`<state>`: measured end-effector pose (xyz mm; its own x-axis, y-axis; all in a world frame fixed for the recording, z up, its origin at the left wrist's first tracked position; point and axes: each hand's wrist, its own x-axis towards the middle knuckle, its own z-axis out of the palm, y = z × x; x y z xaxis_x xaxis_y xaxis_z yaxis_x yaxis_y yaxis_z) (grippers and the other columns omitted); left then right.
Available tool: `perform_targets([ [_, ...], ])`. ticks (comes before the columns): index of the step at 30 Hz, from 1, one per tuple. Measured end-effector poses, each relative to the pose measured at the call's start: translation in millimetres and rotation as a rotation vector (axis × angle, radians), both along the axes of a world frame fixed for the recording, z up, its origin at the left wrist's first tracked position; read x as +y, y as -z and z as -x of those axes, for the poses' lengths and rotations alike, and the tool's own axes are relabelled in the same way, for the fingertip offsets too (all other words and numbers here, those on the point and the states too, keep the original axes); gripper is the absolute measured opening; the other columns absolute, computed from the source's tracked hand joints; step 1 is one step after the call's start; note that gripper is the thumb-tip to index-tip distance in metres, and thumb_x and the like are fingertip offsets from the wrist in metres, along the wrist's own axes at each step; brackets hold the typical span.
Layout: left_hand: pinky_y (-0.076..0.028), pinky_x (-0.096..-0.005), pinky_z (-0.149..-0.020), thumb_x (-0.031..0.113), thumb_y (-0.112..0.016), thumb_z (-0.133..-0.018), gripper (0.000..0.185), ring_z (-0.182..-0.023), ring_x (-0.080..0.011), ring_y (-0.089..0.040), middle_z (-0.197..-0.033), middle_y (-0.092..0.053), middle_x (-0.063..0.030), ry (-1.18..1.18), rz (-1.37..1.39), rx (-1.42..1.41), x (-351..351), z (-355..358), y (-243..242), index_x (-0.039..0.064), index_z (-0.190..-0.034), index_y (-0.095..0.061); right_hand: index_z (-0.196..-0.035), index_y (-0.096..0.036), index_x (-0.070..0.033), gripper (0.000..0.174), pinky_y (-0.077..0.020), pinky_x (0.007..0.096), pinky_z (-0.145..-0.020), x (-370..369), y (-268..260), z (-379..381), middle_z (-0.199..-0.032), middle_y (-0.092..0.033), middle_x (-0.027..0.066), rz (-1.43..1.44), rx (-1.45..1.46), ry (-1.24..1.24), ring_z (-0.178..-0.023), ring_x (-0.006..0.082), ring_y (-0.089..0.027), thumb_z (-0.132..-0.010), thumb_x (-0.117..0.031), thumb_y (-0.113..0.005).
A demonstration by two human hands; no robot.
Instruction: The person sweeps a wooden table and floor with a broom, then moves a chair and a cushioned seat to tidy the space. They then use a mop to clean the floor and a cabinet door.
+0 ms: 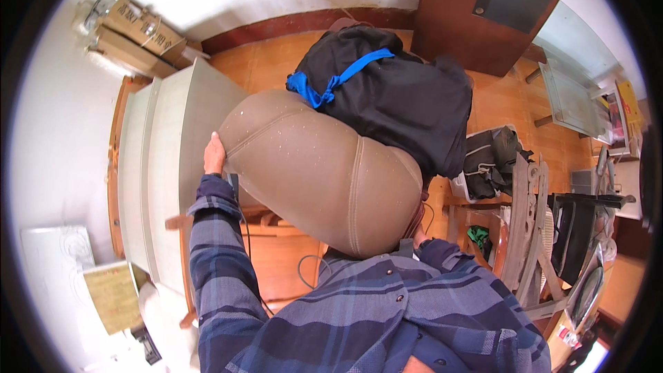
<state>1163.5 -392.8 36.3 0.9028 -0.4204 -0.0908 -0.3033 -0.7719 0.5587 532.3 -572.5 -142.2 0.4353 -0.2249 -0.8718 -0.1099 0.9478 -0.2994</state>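
A large padded seat or backrest in brown leather-like upholstery (305,166), with stitched seams and small pale specks, is right in front of my body. My left hand (214,153) rests against its left edge, thumb up, the fingers mostly hidden behind it. Low on its right side is my right hand (420,237), largely covered by the upholstery and my sleeve; its fingers cannot be made out. Beyond the padding is a bulky bundle covered in black cloth (409,98), with a knotted blue strip (357,70) across it.
A pale cabinet (171,129) stands at the left, cardboard boxes (140,31) behind it. At right are a bin with black bags (487,166), worn wooden frames (525,233) and a glass table (575,98). A dark red wooden panel (450,15) stands near the back wall.
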Motion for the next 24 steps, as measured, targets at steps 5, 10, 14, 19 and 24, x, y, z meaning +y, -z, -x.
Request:
perform_targets([
  [5, -0.044, -0.0512, -0.112, 0.054, -0.026, -0.113, 0.074, -0.134, -0.0476, -0.057, -0.135, -0.067, -0.0293, -0.003, -0.057, 0.008, 45.2, 56.1, 2.4, -0.003, -0.133, -0.068, -0.132, -0.07, -0.016, 0.061, -0.0579, 0.0436, -0.085, -3.6, -6.7, 56.5, -0.119, -0.076, 0.0127, 0.021, 0.025, -0.093, -0.097, 0.0256, -0.072, -0.11, -0.064, -0.04],
  [10, -0.04, -0.0522, -0.119, 0.062, -0.025, -0.109, 0.075, -0.14, -0.046, -0.053, -0.145, -0.064, -0.022, -0.122, -0.083, -0.036, 60.6, 75.9, 14.5, 0.008, -0.143, -0.064, -0.132, -0.07, -0.016, 0.062, -0.0582, 0.0433, -0.084, -11.7, -11.7, 84.8, -0.118, -0.076, 0.0126, 0.039, 0.055, -0.166, -0.096, 0.0253, -0.072, -0.11, -0.065, -0.04],
  [14, -0.039, -0.054, -0.119, 0.065, -0.024, -0.108, 0.074, -0.143, -0.0474, -0.05, -0.151, -0.06, -0.0204, -0.235, -0.133, 0.018, 64.2, 86.2, 18.2, 0.015, -0.148, -0.061, -0.132, -0.07, -0.016, 0.062, -0.0583, 0.043, -0.083, -14.6, -13.8, 97.2, -0.117, -0.076, 0.0126, 0.051, 0.071, -0.177, -0.095, 0.0251, -0.072, -0.11, -0.065, -0.04],
  [19, -0.041, -0.0517, -0.118, 0.057, -0.026, -0.112, 0.066, -0.144, -0.0448, -0.049, -0.153, -0.057, -0.0215, -0.125, -0.128, -0.008, 82.8, 118.2, 21.3, 0.014, -0.151, -0.057, -0.132, -0.07, -0.017, 0.062, -0.0585, 0.0427, -0.082, -10.3, -13.3, 106.6, -0.116, -0.077, 0.0125, 0.076, 0.047, -0.146, -0.093, 0.0249, -0.073, -0.109, -0.066, -0.039],
  [24, -0.048, -0.0435, -0.111, 0.052, -0.036, -0.114, 0.068, -0.133, -0.034, -0.063, -0.146, -0.065, -0.0209, -0.018, 0.164, 0.166, 108.4, 162.0, 16.6, -0.001, -0.15, -0.056, -0.131, -0.07, -0.017, 0.062, -0.0588, 0.0424, -0.081, -7.5, -3.1, 136.7, -0.115, -0.077, 0.0125, 0.107, 0.037, -0.027, -0.092, 0.0246, -0.073, -0.109, -0.066, -0.039],
])
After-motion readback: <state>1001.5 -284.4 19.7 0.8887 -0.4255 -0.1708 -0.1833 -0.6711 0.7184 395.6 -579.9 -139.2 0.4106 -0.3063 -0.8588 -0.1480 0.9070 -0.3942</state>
